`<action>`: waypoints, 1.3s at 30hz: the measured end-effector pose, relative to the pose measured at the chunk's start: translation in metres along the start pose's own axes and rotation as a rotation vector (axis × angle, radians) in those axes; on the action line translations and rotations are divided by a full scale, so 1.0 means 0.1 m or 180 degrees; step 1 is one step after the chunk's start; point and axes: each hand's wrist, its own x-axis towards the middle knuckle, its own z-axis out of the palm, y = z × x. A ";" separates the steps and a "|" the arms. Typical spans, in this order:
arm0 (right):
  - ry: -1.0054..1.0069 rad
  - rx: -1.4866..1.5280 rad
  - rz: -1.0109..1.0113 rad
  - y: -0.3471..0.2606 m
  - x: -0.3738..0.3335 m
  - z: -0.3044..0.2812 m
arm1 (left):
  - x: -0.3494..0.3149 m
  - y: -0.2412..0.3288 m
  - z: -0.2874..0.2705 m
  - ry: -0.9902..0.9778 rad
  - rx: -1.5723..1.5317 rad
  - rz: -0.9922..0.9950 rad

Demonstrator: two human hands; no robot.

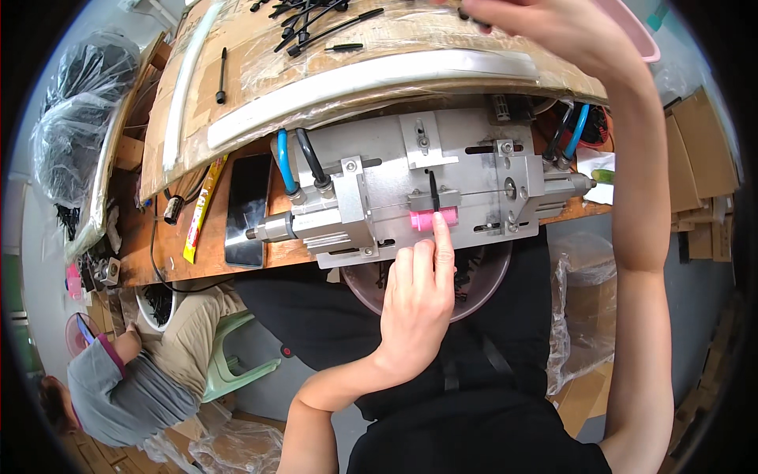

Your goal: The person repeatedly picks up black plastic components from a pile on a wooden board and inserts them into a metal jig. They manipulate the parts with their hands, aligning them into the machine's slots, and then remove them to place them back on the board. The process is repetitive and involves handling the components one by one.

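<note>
A thin black rod (pixel 433 189) stands at the middle of a metal clamping fixture (pixel 474 175), its near end over a bright pink block (pixel 424 220). My left hand (pixel 418 296) reaches up from below. Its index finger is stretched out with the tip on the rod's near end by the pink block; the other fingers curl in without gripping anything visible. My right hand (pixel 553 31) is raised at the top edge, over the far side of the cardboard-covered surface. A small dark piece (pixel 474 20) shows at its fingertips, which the picture edge partly cuts off.
Several black rods (pixel 304 28) lie on the cardboard (pixel 260 75) beyond the fixture. Blue and black hoses (pixel 285 162) rise from the fixture. A phone (pixel 246 209) and yellow strip (pixel 204 209) lie left. A bowl (pixel 363 296) with black parts sits below. A seated person (pixel 138 395) is lower left.
</note>
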 end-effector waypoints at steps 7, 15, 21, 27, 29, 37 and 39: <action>0.1023 0.2568 0.0257 0.49 -0.47 -0.03 | 0.07 -0.05 0.03 0.0093 0.0119 0.0221; 0.0765 0.1215 -0.0325 -0.02 -1.67 1.19 | 0.50 -0.60 -0.73 0.0773 0.0207 0.0110; 0.0605 0.0748 -0.0478 -0.03 -1.73 1.62 | 1.23 -2.35 -1.18 0.0964 0.1136 -0.0467; 0.0474 0.0691 -0.0462 -0.04 -1.65 1.58 | 1.28 -2.41 -1.31 0.0296 -0.0290 -0.0712; 0.0175 0.0651 -0.0434 -0.05 -1.62 1.43 | 1.26 -2.37 -1.34 0.0392 -0.0057 -0.0640; 0.1745 -0.0805 -0.0941 0.36 -0.07 0.49 | 1.17 -2.31 -1.39 0.0443 0.0016 -0.1024; 0.1431 -0.1166 -0.0470 0.59 0.52 0.34 | 1.17 -2.29 -1.39 0.0474 0.0056 -0.0901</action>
